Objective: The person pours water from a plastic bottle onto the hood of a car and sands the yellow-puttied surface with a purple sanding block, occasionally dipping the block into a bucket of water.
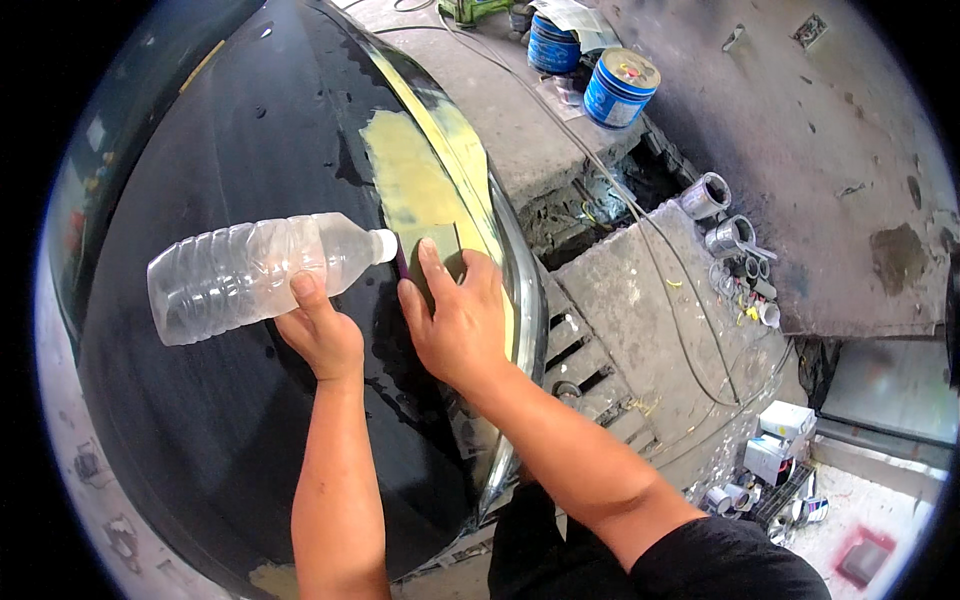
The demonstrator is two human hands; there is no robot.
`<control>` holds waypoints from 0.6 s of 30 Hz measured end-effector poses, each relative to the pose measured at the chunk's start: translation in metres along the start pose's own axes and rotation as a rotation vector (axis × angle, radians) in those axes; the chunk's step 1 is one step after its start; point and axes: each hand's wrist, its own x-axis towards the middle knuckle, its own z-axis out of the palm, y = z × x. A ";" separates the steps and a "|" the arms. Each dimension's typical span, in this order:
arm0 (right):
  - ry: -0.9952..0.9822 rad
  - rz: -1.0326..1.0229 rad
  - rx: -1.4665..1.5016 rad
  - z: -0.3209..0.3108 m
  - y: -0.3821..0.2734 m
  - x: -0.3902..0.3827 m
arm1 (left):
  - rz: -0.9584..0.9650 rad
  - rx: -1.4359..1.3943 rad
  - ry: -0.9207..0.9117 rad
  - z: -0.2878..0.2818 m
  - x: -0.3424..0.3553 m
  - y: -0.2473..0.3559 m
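My left hand is wrapped round a clear ribbed plastic bottle with a white cap, tilted on its side above a black car panel. Clear liquid appears to be inside, and the cap points right. Close to that cap, my right hand presses a flat greyish sanding pad with a purple edge onto the panel. The pad lies at the lower end of a yellowish filler patch. Wet streaks mark the black paint around it. My right palm hides part of the pad.
Blue cans stand on the concrete at the far right, beyond an open drain channel. A hose crosses the floor. Metal tins line the wall. White boxes and small cans sit at the lower right.
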 end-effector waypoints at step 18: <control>-0.100 -0.106 0.063 -0.027 0.023 -0.075 | -0.015 -0.033 0.001 -0.008 0.001 -0.002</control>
